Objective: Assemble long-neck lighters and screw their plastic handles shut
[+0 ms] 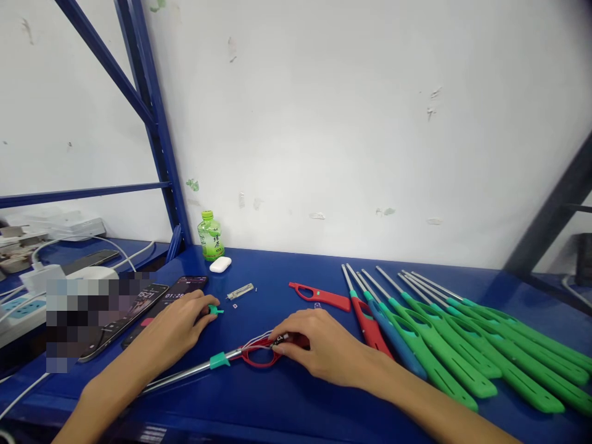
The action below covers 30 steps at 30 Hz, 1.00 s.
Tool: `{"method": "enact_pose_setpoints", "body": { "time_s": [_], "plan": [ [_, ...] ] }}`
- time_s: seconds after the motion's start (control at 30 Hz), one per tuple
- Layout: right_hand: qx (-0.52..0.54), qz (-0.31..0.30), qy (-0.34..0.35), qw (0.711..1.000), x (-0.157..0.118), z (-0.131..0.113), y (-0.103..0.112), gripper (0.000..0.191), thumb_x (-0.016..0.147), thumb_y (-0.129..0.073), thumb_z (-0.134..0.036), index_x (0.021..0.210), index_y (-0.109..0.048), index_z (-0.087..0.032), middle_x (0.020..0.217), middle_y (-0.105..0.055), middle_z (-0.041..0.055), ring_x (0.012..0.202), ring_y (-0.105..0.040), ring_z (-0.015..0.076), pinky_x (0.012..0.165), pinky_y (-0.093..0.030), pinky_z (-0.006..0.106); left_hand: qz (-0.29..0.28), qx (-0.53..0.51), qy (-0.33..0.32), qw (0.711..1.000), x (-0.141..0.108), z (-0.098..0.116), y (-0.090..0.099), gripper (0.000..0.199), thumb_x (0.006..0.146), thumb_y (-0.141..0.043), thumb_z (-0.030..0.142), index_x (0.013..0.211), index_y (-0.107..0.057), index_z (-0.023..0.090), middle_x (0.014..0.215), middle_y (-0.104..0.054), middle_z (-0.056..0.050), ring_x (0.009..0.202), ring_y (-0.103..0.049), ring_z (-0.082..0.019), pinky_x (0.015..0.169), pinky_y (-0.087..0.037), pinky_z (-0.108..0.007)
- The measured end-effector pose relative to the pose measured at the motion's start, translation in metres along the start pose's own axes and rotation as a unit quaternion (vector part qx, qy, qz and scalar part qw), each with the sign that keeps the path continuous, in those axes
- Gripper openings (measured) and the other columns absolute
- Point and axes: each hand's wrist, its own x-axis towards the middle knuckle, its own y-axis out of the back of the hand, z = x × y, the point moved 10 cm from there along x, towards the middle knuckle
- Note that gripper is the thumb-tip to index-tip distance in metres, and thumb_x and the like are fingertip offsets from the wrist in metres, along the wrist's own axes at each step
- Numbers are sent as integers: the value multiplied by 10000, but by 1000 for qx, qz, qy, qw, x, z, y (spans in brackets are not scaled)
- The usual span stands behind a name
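An opened lighter lies near the table's front edge, its red handle shell [259, 357] facing up and its long metal tube [180, 376] pointing left. A teal collar [219, 360] sits round the tube, and thin wires [256, 338] run into the shell. My right hand [308, 339] pinches a small black igniter part [280, 338] over the shell and covers the handle's right end. Further left, my left hand [189, 317] is closed on a small teal plastic piece [214, 309] just above the table. A loose red shell half [320, 296] rests beyond my right hand.
Several assembled lighters [444, 345], mostly green, lie fanned out on the right. Two phones [124, 320] are at left by a power strip [21, 311]. A green bottle [211, 237], white earbud case [221, 264] and narrow clear-and-metal part [240, 291] stand or lie further back.
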Motion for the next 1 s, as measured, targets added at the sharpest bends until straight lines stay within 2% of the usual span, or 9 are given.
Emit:
{"method": "enact_pose_setpoints", "body": {
  "time_s": [0.13, 0.2, 0.3, 0.5, 0.73, 1.0],
  "plan": [
    [-36, 11, 28, 999, 1, -1, -6, 199, 1035, -629, -334, 1124, -783, -245, 1061, -787, 17, 978, -707, 176, 894, -493, 263, 64, -13, -20, 998, -10, 15, 19, 501, 987, -452, 621, 1075, -741, 221, 1158, -714, -124, 1158, -661, -348, 971, -545, -465],
    [-71, 14, 48, 996, 1, -4, -9, 214, 1055, -594, -338, 1113, -777, -243, 1053, -776, 18, 964, -699, 175, 873, -488, 267, 93, -43, -16, 995, -19, 27, 25, 474, 991, -485, 642, 1099, -713, 241, 1185, -722, -101, 1166, -667, -328, 1007, -532, -456],
    [-129, 10, 69, 989, 1, -8, -13, 235, 1078, -549, -328, 1117, -764, -242, 1035, -759, 18, 931, -693, 177, 818, -477, 276, 107, -112, -4, 988, -34, 48, 20, 437, 984, -545, 647, 1171, -678, 276, 1145, -754, -48, 1063, -720, -271, 958, -562, -381],
    [-188, 21, 84, 978, 4, -11, -12, 217, 1085, -528, -292, 1129, -730, -227, 1032, -728, 17, 848, -686, 164, 686, -441, 276, 41, -193, -10, 980, -44, 81, -12, 252, 1032, -544, 503, 1161, -650, 314, 1054, -764, 21, 963, -736, -199, 839, -574, -271],
    [-200, 56, 78, 975, 8, -7, -9, 193, 1070, -549, -247, 1133, -728, -219, 1037, -727, 31, 874, -691, 175, 689, -457, 273, 57, -215, -26, 975, -42, 85, -7, 204, 1018, -568, 450, 1134, -648, 303, 986, -758, 33, 838, -730, -172, 742, -567, -237],
    [-125, 60, 84, 987, 6, -6, -9, 224, 1037, -582, -170, 1214, -719, -171, 1127, -721, 78, 984, -689, 203, 862, -538, 298, 89, -209, -45, 973, -45, 84, -3, 171, 1004, -601, 419, 1135, -648, 320, 971, -757, 57, 793, -716, -148, 709, -565, -215]
  ]
}}
